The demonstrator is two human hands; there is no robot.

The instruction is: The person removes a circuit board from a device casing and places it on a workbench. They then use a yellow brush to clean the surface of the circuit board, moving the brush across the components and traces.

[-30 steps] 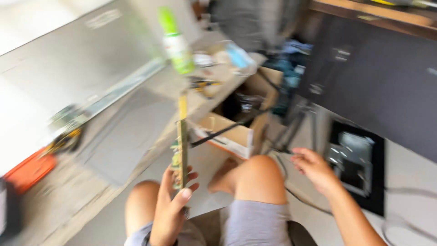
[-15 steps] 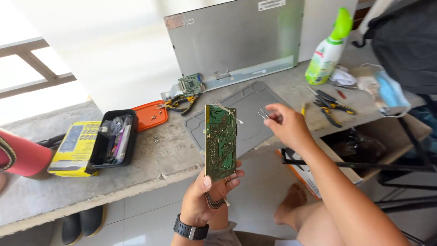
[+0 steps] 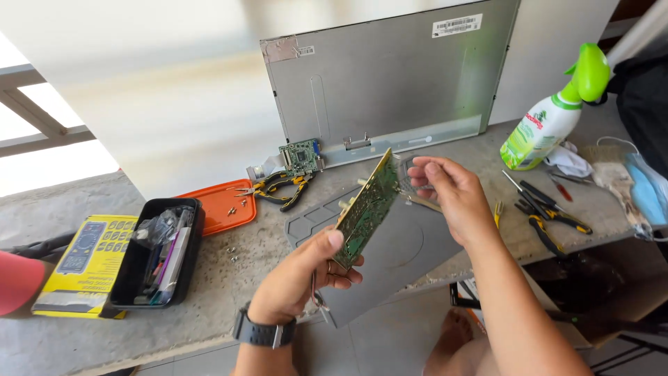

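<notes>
Left hand (image 3: 306, 275), fingers clenched on the lower edge of the tilted circuit board (image 3: 369, 207); right hand (image 3: 449, 191) fingers pinch its upper end.

Bare-armed person wearing a wristwatch and a ring

The left hand (image 3: 299, 278) is showing a dark wristwatch (image 3: 261, 333) strapped around its wrist, the band looking black or charcoal with a small pale square patch on the side facing the camera. A thin ring (image 3: 328, 267) is sitting on one finger of that hand. The right hand (image 3: 449, 195) is wearing nothing at all, and both forearms are showing bare, with no sleeves reaching into view. Below, a bare foot (image 3: 452, 334) is showing on the tiled floor, and a bare leg is appearing at the bottom edge.
</notes>
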